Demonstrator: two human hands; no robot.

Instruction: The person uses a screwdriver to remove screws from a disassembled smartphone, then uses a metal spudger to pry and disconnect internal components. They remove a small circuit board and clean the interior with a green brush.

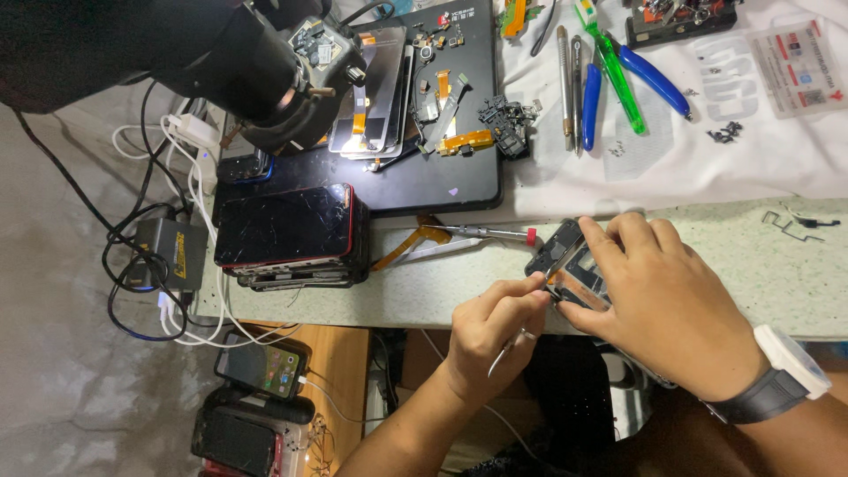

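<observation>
My right hand (658, 296), with a watch on its wrist, grips an opened black phone frame (565, 256) at the front edge of the pale green bench (751, 265). My left hand (490, 331) pinches a thin metal tool (502, 356) and holds its tip at the frame's left side. A screwdriver with a red end (490, 232) and an orange flex cable (408, 246) lie on the bench just beyond my hands.
A stack of phones with cracked screens (287, 234) stands left. Behind it a black mat (433, 177) carries phone parts. Tweezers and blue-handled pliers (649, 79) lie on white cloth. Cables and a charger (168, 252) hang left; more phones (261, 367) rest lower left.
</observation>
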